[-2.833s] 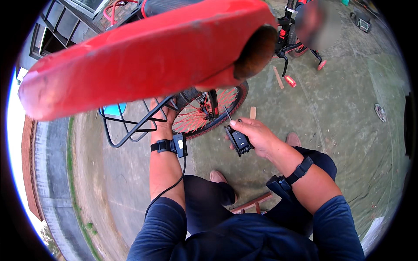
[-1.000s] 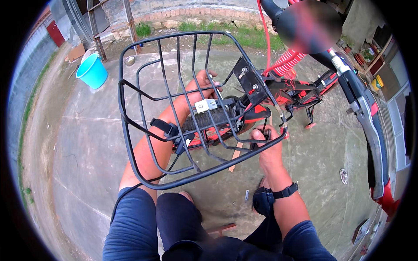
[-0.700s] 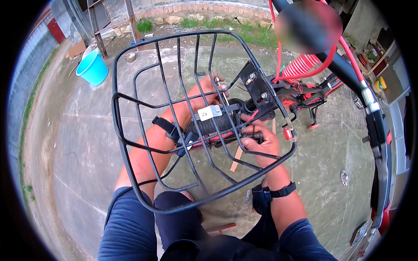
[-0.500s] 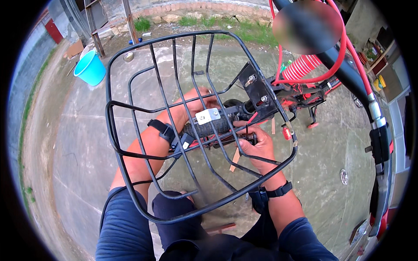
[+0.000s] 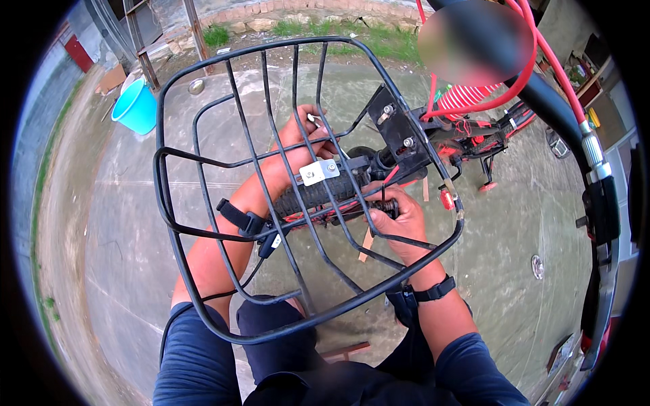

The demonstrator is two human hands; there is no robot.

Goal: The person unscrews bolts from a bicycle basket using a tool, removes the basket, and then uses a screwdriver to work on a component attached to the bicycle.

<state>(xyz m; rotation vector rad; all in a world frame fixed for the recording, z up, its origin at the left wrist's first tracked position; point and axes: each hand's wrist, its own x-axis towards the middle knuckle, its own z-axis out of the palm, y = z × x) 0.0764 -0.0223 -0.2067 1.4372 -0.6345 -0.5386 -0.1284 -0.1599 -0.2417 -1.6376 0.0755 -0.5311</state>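
Observation:
A black wire basket [image 5: 308, 318] on the front of a bicycle lies between me and both hands, its bars crossing them. Beneath it runs the knobby front tyre [image 5: 291, 203], with a small silver bracket [image 5: 319, 172] above. On the tyre's far left side, my left hand [image 5: 305, 135] has curled fingers around a small pale metal piece [image 5: 313, 119]; its kind is unclear. My right hand [image 5: 404, 220] is closed at the wheel's near right side, thumb and fingers on a dark ribbed part [image 5: 386, 207]. Basket bars partly hide the fingers of both hands.
The black handlebar [image 5: 542, 108] and red cables [image 5: 433, 95] rise at the right. Behind the basket is a black mounting plate [image 5: 398, 132]. A blue bucket [image 5: 137, 108] stands far left. Wooden strips [image 5: 366, 243] lie on the concrete under the wheel.
My left hand has shifted up and slightly left, showing the pale metal piece more plainly. My right hand stays at the ribbed part. The basket appears slightly higher and further left.

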